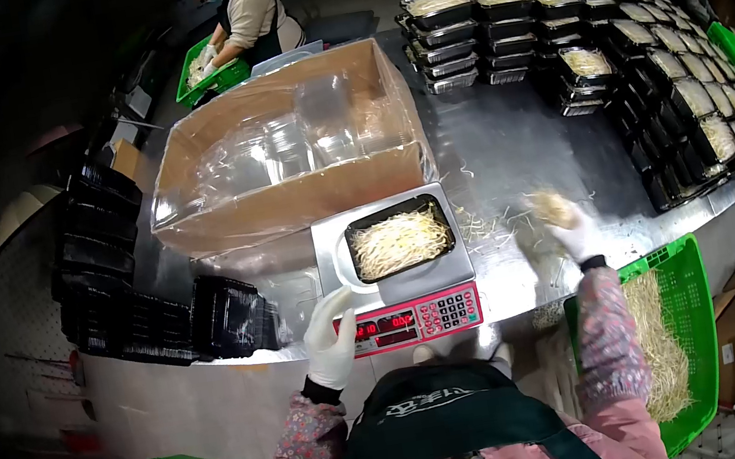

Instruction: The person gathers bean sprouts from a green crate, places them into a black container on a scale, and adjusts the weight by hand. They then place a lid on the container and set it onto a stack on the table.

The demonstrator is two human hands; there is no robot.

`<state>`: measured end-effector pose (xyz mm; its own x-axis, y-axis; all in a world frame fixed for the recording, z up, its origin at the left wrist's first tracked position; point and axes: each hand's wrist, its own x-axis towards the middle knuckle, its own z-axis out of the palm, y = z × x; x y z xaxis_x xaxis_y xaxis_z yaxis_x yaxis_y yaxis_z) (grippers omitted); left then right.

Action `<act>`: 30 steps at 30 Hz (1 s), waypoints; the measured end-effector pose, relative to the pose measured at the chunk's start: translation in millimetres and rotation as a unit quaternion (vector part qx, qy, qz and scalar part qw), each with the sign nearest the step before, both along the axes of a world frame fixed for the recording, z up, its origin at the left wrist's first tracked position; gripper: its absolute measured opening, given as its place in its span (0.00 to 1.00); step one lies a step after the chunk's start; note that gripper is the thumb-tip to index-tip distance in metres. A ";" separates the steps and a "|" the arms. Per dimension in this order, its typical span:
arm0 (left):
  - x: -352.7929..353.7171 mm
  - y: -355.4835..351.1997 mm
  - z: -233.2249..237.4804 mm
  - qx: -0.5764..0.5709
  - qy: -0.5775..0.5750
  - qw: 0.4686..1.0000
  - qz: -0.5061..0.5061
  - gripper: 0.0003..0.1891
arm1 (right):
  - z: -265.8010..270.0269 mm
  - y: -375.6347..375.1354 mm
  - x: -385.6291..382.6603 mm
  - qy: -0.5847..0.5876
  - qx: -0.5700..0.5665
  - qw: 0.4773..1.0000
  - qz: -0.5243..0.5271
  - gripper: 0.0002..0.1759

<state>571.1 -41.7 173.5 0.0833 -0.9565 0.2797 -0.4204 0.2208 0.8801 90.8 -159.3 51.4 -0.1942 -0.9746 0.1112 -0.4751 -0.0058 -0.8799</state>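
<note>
Squarely on the weighing scale point(420, 315) at the near edge of the steel table point(507, 140) sits a black tray point(400, 242), filled with bean sprouts. The left hand point(332, 336), in a white glove, rests against the scale's near left corner with its fingers loosely together, gripping nothing. The right hand point(572, 234), also gloved, is raised to the right of the scale, closed around a clump of sprouts point(551, 205). Near right, a green crate point(684, 271) holds loose sprouts. Beyond the scale stands a plastic-lined cardboard box point(287, 206). Empty black trays point(150, 312) are stacked on the left, and filled trays point(648, 60) on the far right. Another person point(252, 17) works at the far end.
</note>
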 end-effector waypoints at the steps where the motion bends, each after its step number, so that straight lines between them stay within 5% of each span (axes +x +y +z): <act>1: 9.2 4.5 2.9 0.003 0.012 1.000 0.016 0.16 | -20.5 -22.7 22.2 0.024 0.033 0.999 0.007 0.39; 4: 31.3 17.5 7.0 0.011 -0.003 0.998 0.057 0.16 | -40.8 -56.4 69.8 0.306 0.123 0.942 0.065 0.56; 7: 63.0 29.8 -2.3 -0.003 -0.051 0.995 0.089 0.16 | -27.7 -57.8 98.0 0.365 0.214 0.904 0.059 0.69; 11: 83.9 39.5 -10.3 0.045 0.004 0.991 0.128 0.16 | -15.6 -49.2 94.5 0.374 0.188 0.907 0.047 0.73; 15: 75.7 26.0 -17.1 0.050 0.027 0.991 0.121 0.16 | -50.3 -55.2 78.5 0.364 0.155 0.918 0.041 0.44; 16: 70.3 20.2 -17.8 0.041 0.027 0.992 0.112 0.16 | -64.2 -52.9 76.9 0.400 0.055 0.915 0.000 0.27; 24: 27.9 -20.6 -17.7 0.019 0.016 0.997 0.077 0.15 | -28.8 -59.4 45.0 0.082 0.121 0.989 0.002 0.22; 27: 10.4 -35.5 -14.3 0.014 0.031 0.997 0.065 0.14 | -21.1 -61.0 48.0 0.129 0.192 0.972 0.032 0.27; 29: 0.5 -42.8 -15.3 0.000 0.022 0.998 0.050 0.14 | -12.6 -55.7 64.7 0.378 0.147 0.910 0.085 0.41; 30: -3.4 -45.3 -13.8 -0.013 0.006 0.999 0.040 0.14 | -22.5 -49.9 68.7 0.399 0.118 0.906 0.079 0.40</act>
